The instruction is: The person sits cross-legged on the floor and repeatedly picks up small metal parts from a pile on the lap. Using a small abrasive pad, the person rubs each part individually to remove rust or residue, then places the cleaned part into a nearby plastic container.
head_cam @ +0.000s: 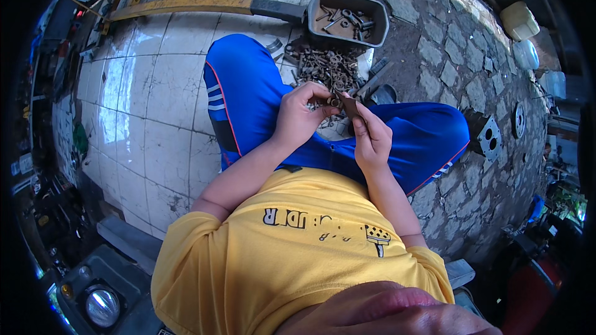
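Note:
My left hand [302,109] pinches a small metal part [334,102] between thumb and fingers; its exact kind is too small to tell. Close beside it, my right hand [374,137] grips a stiff brown piece of sheet [349,106] that looks like sandpaper. The small part and the sheet meet or nearly meet between the hands. Below and beyond them, a heap of greasy bolts, nuts and washers [326,66] lies on the floor between my bent legs.
A grey plastic tub [385,21] holding bolts and tools stands past the heap. Near it runs a yellow-and-black metal beam [200,4]. By my right knee sits a metal housing with two bores [489,138], then a round metal disc [519,120]. White tiles [167,83] meet stone paving [454,74].

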`<state>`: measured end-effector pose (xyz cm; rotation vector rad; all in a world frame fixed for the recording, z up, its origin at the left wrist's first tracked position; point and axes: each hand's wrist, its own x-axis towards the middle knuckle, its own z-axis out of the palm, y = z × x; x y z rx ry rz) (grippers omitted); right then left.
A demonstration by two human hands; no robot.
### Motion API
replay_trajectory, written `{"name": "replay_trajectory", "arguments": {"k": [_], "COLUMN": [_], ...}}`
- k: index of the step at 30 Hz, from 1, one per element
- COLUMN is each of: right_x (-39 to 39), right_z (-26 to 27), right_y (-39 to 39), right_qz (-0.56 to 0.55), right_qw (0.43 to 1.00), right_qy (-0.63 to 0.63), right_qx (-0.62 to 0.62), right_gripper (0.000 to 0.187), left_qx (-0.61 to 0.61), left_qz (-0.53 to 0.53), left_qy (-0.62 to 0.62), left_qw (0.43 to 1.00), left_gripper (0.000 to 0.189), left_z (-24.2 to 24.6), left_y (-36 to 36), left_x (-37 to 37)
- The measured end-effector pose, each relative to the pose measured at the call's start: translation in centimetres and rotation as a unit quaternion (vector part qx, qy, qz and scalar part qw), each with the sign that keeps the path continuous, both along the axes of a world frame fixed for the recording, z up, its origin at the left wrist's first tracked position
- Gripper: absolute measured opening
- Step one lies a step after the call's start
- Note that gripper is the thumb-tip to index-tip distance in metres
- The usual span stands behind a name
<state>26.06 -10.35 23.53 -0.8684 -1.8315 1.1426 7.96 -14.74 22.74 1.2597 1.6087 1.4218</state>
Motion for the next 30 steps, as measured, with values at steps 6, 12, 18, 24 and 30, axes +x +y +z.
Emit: {"name": "replay_trajectory", "arguments": {"k": [6,12,18,24,30], "right_x": [0.0,0.0,-0.1,-0.4,-0.3], "right_z": [0.1,0.4,0.3,0.0,0.3], "right_y": [0.1,0.1,0.2,0.1,0.2], "right_qz": [0.012,0.014,0.012,0.006,0.012], "right_qw": [0.997,1.0,0.997,0.995,0.998], "right_qy": [0.056,-0.004,0.056,0.074,0.025], "right_qx": [0.042,0.003,0.057,0.068,0.056], "right_gripper": [0.028,0.028,0.029,0.03,0.03], "left_qx": [0.005,0.002,0.011,0.007,0.02], "left_qz": [0.002,-0.003,-0.001,-0.008,0.0], "left_qy": [-0.005,-0.022,0.009,0.006,-0.003], "left_qw": [1.0,1.0,1.0,1.0,1.0], "left_gripper": [0.034,0.034,0.03,0.029,0.03], "left_z": [-0.2,0.0,0.3,-0.2,-0.7], "left_y": [0.0,0.0,0.1,0.1,0.2], "left_x": [0.0,0.0,0.1,0.0,0.1]}}
